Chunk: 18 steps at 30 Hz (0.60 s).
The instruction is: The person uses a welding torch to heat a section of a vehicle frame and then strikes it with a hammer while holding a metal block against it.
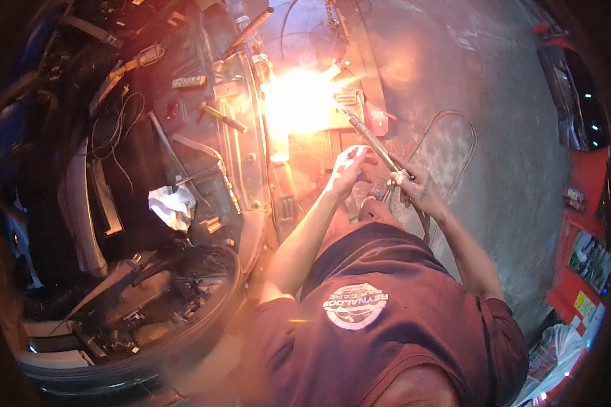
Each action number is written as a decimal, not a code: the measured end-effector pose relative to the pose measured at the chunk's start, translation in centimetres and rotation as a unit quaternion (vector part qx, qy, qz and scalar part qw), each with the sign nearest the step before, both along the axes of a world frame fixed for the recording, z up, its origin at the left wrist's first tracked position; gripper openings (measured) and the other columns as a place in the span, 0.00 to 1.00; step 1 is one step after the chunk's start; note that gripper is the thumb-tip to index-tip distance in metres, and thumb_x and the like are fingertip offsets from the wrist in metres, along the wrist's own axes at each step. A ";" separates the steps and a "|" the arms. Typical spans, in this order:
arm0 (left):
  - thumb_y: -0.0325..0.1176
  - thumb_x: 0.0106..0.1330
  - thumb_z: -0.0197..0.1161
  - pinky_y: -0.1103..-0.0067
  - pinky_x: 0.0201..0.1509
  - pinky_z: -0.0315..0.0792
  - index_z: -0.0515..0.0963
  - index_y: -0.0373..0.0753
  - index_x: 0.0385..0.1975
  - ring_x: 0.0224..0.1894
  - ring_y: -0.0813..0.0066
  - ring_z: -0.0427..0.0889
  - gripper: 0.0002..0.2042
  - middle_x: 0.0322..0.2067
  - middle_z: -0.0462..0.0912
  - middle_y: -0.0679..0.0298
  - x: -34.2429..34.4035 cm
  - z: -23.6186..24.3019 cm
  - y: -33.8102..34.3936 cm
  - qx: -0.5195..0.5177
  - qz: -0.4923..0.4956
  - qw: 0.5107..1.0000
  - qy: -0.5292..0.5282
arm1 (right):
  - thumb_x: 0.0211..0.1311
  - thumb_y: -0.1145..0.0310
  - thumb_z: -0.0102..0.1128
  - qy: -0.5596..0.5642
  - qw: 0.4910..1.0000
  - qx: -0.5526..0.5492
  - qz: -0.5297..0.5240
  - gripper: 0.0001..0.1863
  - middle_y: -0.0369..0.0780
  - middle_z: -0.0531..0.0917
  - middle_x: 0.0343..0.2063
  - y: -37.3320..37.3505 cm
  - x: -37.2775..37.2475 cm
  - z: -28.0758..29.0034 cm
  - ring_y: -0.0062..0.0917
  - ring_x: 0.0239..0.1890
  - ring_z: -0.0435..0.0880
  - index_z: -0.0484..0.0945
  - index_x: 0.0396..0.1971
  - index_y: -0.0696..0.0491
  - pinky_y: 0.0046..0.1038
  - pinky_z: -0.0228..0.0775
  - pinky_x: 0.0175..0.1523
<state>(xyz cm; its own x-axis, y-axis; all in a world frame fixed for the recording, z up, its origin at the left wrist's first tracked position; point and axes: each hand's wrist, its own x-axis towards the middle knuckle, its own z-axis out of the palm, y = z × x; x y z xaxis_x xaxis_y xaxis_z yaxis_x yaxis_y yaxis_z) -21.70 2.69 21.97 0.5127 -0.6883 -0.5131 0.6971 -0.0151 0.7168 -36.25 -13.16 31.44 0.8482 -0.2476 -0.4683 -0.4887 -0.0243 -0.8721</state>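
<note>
A long metal gas torch (368,132) slants up and left toward a blinding white-orange glare (302,102). My right hand (414,186) is closed round its handle end, where the hoses join. Beside the torch's middle, close to the tube, my left hand (349,168) has its fingers curled; what they hold, if anything, is hidden. The glare washes out the torch's tip and the work under it. Along the glare's left side runs a long metal car-body panel (250,156) with holes in it.
Red and green hoses (472,129) loop over the concrete floor (502,183) at right. A hammer (225,118), a crumpled white cloth (172,207) and metal bars lie left of the panel. A round dark bin (234,271) of scraps stands lower left. Red cabinets (587,176) line the far right.
</note>
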 end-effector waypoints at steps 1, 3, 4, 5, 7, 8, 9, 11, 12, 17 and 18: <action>0.45 0.80 0.57 0.79 0.28 0.74 0.77 0.35 0.49 0.24 0.76 0.79 0.17 0.38 0.86 0.60 -0.2 0.0 0.2 0.000 0.002 1.000 0.000 | 0.73 0.60 0.59 -0.001 1.000 0.013 -0.005 0.31 0.35 0.81 0.29 -0.3 0.2 0.1 0.15 0.19 0.78 0.69 0.73 0.52 0.21 0.72 0.24; 0.45 0.79 0.57 0.78 0.27 0.74 0.76 0.34 0.50 0.22 0.76 0.78 0.17 0.37 0.86 0.59 -1.0 0.5 0.8 0.047 -0.058 0.997 0.008 | 0.73 0.60 0.58 -0.002 1.000 0.025 -0.007 0.31 0.35 0.81 0.28 -0.5 0.4 0.3 0.15 0.19 0.78 0.69 0.73 0.53 0.22 0.72 0.24; 0.44 0.80 0.56 0.77 0.26 0.75 0.76 0.33 0.51 0.21 0.76 0.78 0.17 0.36 0.86 0.58 -1.7 -0.4 0.9 0.031 -0.065 0.997 0.011 | 0.72 0.60 0.60 0.002 1.000 0.014 -0.010 0.32 0.34 0.80 0.26 -0.5 0.4 0.2 0.15 0.19 0.77 0.69 0.73 0.53 0.22 0.71 0.24; 0.44 0.80 0.56 0.77 0.26 0.75 0.76 0.33 0.51 0.21 0.76 0.78 0.17 0.36 0.86 0.58 -2.3 -0.6 0.9 0.030 -0.063 0.997 0.010 | 0.71 0.59 0.61 0.007 1.000 0.003 -0.013 0.33 0.33 0.79 0.25 -0.5 0.4 0.2 0.15 0.19 0.76 0.69 0.73 0.54 0.22 0.69 0.24; 0.43 0.81 0.55 0.76 0.25 0.75 0.76 0.33 0.51 0.21 0.75 0.78 0.16 0.35 0.85 0.58 -3.6 -0.6 0.9 0.024 -0.084 0.996 0.034 | 0.72 0.59 0.60 -0.001 1.000 -0.006 -0.002 0.32 0.33 0.79 0.24 -0.3 0.2 0.1 0.16 0.19 0.77 0.69 0.73 0.53 0.22 0.70 0.24; 0.42 0.81 0.54 0.76 0.24 0.76 0.76 0.33 0.51 0.20 0.75 0.77 0.16 0.35 0.84 0.58 -4.1 -0.6 0.7 0.016 -0.085 0.996 0.025 | 0.72 0.59 0.59 -0.009 1.000 -0.013 0.008 0.32 0.33 0.78 0.24 -0.2 0.0 0.1 0.16 0.19 0.78 0.69 0.73 0.52 0.22 0.71 0.24; 0.42 0.81 0.54 0.76 0.24 0.76 0.76 0.33 0.51 0.20 0.75 0.77 0.16 0.35 0.84 0.58 -4.4 -0.8 0.8 0.015 -0.084 0.996 0.024 | 0.72 0.59 0.59 -0.010 1.000 -0.015 0.008 0.32 0.33 0.78 0.24 0.0 0.0 0.3 0.16 0.19 0.78 0.69 0.73 0.52 0.22 0.71 0.24; 0.42 0.81 0.54 0.76 0.25 0.76 0.77 0.34 0.50 0.21 0.75 0.78 0.16 0.36 0.83 0.59 -5.0 -1.3 1.1 0.003 -0.091 0.995 0.039 | 0.72 0.59 0.59 0.005 1.000 -0.024 0.015 0.32 0.34 0.78 0.23 0.6 0.3 0.7 0.16 0.19 0.78 0.69 0.73 0.52 0.23 0.71 0.24; 0.42 0.81 0.54 0.76 0.25 0.76 0.77 0.34 0.50 0.21 0.75 0.78 0.16 0.36 0.83 0.59 -5.1 -1.3 1.2 0.003 -0.093 0.995 0.038 | 0.73 0.59 0.59 0.020 0.999 -0.030 0.013 0.31 0.33 0.79 0.24 0.8 0.4 0.8 0.16 0.19 0.78 0.70 0.72 0.51 0.24 0.71 0.24; 0.41 0.81 0.55 0.76 0.26 0.76 0.78 0.33 0.46 0.22 0.74 0.78 0.15 0.36 0.82 0.61 -5.1 -0.8 2.1 -0.006 -0.057 0.994 0.090 | 0.73 0.62 0.59 0.004 1.000 -0.004 0.006 0.28 0.34 0.82 0.27 1.5 0.2 -0.7 0.15 0.20 0.77 0.72 0.71 0.50 0.24 0.72 0.25; 0.41 0.81 0.55 0.76 0.26 0.76 0.78 0.33 0.46 0.22 0.74 0.78 0.15 0.36 0.82 0.61 -5.0 -1.1 2.5 -0.004 -0.060 0.994 0.090 | 0.73 0.62 0.60 -0.009 0.999 -0.028 0.018 0.28 0.34 0.82 0.28 1.7 0.4 -1.2 0.15 0.20 0.77 0.72 0.71 0.50 0.23 0.72 0.25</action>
<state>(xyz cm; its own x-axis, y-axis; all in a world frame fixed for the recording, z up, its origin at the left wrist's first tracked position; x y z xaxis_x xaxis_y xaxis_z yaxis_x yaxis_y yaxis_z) -26.69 5.17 20.83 0.3267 -0.7438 -0.5831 0.8078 -0.1005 0.5808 -35.81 -11.43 30.26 0.8647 -0.2418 -0.4402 -0.4717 -0.0900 -0.8772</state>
